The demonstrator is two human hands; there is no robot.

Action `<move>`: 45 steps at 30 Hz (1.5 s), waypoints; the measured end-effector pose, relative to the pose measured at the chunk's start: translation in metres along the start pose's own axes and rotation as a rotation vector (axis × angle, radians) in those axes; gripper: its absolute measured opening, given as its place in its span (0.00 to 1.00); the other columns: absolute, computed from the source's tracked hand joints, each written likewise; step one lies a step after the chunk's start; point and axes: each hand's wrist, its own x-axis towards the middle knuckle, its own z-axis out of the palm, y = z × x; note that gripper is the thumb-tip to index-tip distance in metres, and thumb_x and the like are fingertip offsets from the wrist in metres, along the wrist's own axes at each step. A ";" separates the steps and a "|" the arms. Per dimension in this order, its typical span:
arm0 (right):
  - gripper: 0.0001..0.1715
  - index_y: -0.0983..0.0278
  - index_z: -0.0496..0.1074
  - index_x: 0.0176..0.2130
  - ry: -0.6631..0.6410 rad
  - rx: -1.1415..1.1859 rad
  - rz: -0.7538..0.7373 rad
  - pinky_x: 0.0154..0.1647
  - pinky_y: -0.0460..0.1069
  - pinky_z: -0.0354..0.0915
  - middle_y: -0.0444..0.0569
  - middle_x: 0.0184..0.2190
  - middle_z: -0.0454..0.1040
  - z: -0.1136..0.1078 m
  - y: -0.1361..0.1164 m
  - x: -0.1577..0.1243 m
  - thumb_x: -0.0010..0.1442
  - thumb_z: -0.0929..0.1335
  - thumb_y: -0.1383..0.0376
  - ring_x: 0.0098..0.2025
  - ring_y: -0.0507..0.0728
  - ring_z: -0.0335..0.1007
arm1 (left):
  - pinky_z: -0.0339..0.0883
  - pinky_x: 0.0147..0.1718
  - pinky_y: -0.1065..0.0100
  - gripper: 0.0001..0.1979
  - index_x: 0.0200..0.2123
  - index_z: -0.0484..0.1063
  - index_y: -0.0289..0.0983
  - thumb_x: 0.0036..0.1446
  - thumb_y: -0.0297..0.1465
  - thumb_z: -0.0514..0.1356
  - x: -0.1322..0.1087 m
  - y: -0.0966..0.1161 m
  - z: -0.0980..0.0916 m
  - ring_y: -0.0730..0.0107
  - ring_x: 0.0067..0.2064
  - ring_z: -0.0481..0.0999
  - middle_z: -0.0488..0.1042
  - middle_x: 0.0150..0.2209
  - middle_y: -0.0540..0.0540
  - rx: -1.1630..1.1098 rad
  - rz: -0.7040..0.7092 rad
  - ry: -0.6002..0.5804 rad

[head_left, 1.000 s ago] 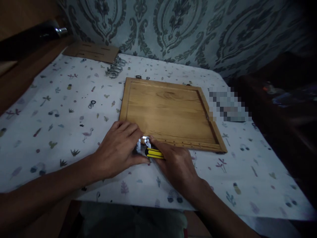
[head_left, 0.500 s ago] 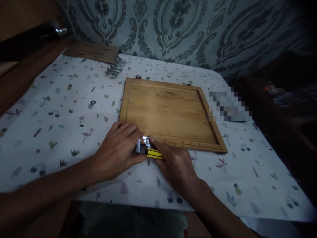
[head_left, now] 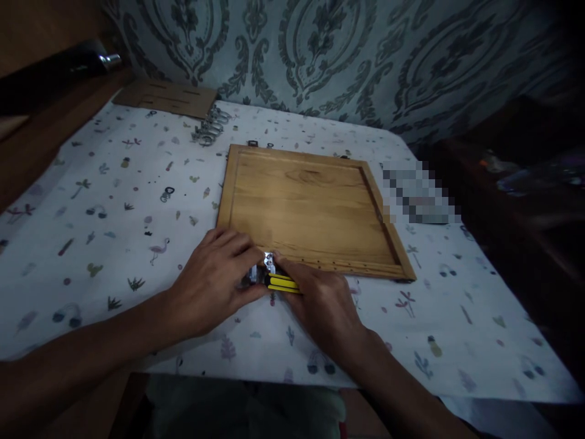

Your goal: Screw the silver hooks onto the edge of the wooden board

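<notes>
A wooden panel [head_left: 301, 207] with a raised frame lies on the table, small dark holes along its near edge. My left hand [head_left: 222, 268] is closed at the panel's near left corner, fingers over the frame and thumb below. Between its fingertips is a shiny metal fitting [head_left: 269, 262] with holes, like a latch or hinge, set against the frame edge. My right hand [head_left: 326, 302] is closed around a yellow-and-black handled tool [head_left: 283, 283], its fingertips near the fitting. The tool's working end is hidden, so its exact kind cannot be told.
Several metal clasps [head_left: 210, 125] lie in a cluster beside a slotted cardboard piece [head_left: 167, 99] at the back left. A single small metal part [head_left: 167, 194] sits left of the panel. To the right is a blurred-out flat item [head_left: 420, 192]. Patterned cloth [head_left: 91, 262] covers the table.
Both hands stay at the panel's near left corner. The metal fitting appears slightly shifted or turned between the fingers; the whole view has drifted a little.
</notes>
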 end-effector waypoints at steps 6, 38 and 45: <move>0.20 0.66 0.76 0.49 0.003 -0.003 0.010 0.31 0.49 0.74 0.54 0.38 0.83 0.000 0.000 0.000 0.55 0.70 0.73 0.33 0.60 0.81 | 0.62 0.43 0.57 0.10 0.41 0.74 0.34 0.59 0.33 0.64 0.002 -0.001 -0.002 0.58 0.41 0.74 0.76 0.39 0.44 0.014 0.045 -0.008; 0.07 0.62 0.71 0.42 0.501 0.574 -0.026 0.37 0.48 0.65 0.45 0.35 0.71 -0.040 -0.004 0.029 0.67 0.66 0.62 0.38 0.52 0.68 | 0.60 0.43 0.57 0.13 0.41 0.76 0.37 0.56 0.38 0.66 0.006 -0.002 -0.005 0.59 0.43 0.76 0.78 0.41 0.46 0.064 0.025 -0.029; 0.06 0.63 0.70 0.40 0.536 0.555 -0.008 0.38 0.47 0.64 0.43 0.34 0.70 -0.032 -0.003 0.028 0.68 0.64 0.63 0.37 0.50 0.67 | 0.59 0.44 0.57 0.12 0.40 0.76 0.37 0.57 0.39 0.66 0.004 -0.002 -0.003 0.60 0.43 0.76 0.78 0.40 0.47 0.060 0.011 -0.043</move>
